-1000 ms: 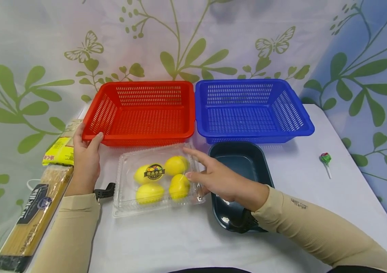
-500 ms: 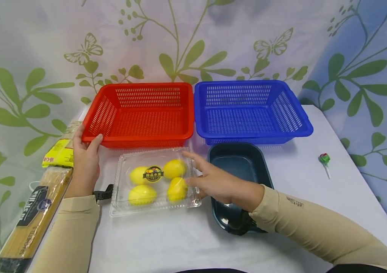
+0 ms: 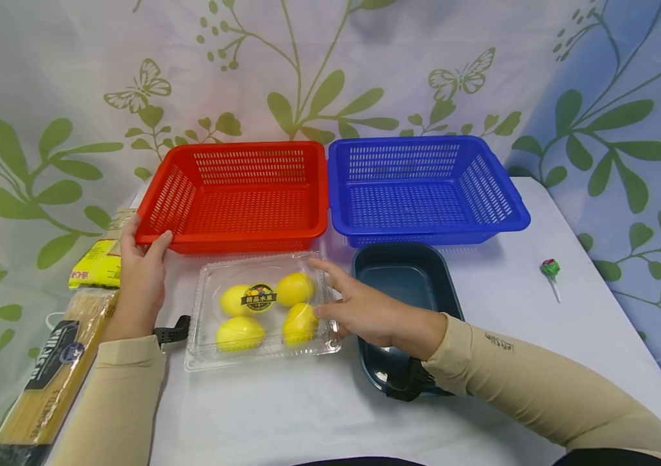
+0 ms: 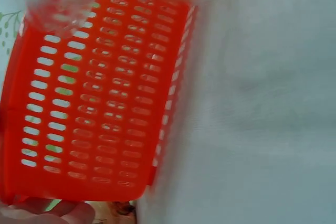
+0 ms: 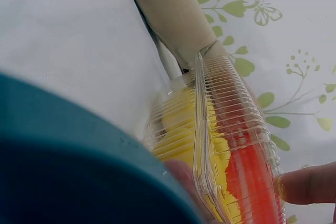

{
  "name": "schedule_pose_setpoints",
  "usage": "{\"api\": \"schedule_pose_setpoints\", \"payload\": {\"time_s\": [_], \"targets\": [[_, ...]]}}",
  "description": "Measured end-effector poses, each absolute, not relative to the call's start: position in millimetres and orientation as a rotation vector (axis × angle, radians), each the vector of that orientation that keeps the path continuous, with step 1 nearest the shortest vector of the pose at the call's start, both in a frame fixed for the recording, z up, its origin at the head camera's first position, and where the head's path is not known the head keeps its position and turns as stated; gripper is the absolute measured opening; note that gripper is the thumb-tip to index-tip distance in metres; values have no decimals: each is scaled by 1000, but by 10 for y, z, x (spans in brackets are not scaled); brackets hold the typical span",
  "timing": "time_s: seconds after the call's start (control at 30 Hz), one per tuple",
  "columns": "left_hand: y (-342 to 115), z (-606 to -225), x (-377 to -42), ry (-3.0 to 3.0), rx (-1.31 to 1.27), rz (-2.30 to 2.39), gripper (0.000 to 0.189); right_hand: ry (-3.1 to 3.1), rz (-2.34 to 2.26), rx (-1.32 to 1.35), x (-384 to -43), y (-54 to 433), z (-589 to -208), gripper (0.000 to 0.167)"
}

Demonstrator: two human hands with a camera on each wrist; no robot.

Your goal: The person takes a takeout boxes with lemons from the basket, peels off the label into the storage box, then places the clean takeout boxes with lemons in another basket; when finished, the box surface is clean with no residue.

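Both our hands on plastic: red basket (image 3: pixel 248 244) left, clear box (image 3: pixel 208 327) right.
Left hand (image 3: pixel 142 285): we see thumb and fingers pinching the basket's near left corner; basket sits by the table's (image 3: pixel 248 414) far edge, toward its far left corner. Right hand (image 3: pixel 373 315): spread part-way, thumb and fingers gripping the box's right end; we can't tell if the box lies flat. It's just in front of the basket, four yellow fruits (image 3: pixel 239 334) inside. Right of it: dark teal dish (image 3: pixel 403 275); blue basket (image 3: pixel 423 237) by the far edge; lollipop (image 3: pixel 550 268) near the right edge. Left edge: yellow bag (image 3: pixel 97 266), spaghetti pack (image 3: pixel 53 362).
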State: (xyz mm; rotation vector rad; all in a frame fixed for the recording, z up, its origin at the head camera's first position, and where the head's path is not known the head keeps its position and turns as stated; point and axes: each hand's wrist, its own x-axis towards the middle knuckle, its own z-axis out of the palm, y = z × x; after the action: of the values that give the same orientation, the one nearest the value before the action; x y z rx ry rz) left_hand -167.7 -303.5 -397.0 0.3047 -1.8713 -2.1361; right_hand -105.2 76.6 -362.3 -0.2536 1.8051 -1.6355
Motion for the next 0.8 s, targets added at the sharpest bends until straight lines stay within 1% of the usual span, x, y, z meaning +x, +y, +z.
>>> {"api": "schedule_pose_setpoints", "payload": {"time_s": [0.17,0.33,0.47,0.63,0.8], "targets": [[-3035,-3910,-1630,-1921,355,-2125,89,1808,-1635,-240,-1044,755,-3620,80],[-3051,-3740,-1523,-1953,389,-2187,101,1799,-1644,-243,-1060,740,-3624,80],[-3101,-3605,-1422,-2235,444,-2061,107,1801,-1662,-256,-1070,727,-3631,79],[-3113,-3560,-1274,-2649,404,-1659,104,1802,-1677,-230,-1054,726,-3641,78],[-3094,-3593,-1123,-2809,276,-1492,99,1811,-1671,-215,-1053,723,-3639,78]]}}
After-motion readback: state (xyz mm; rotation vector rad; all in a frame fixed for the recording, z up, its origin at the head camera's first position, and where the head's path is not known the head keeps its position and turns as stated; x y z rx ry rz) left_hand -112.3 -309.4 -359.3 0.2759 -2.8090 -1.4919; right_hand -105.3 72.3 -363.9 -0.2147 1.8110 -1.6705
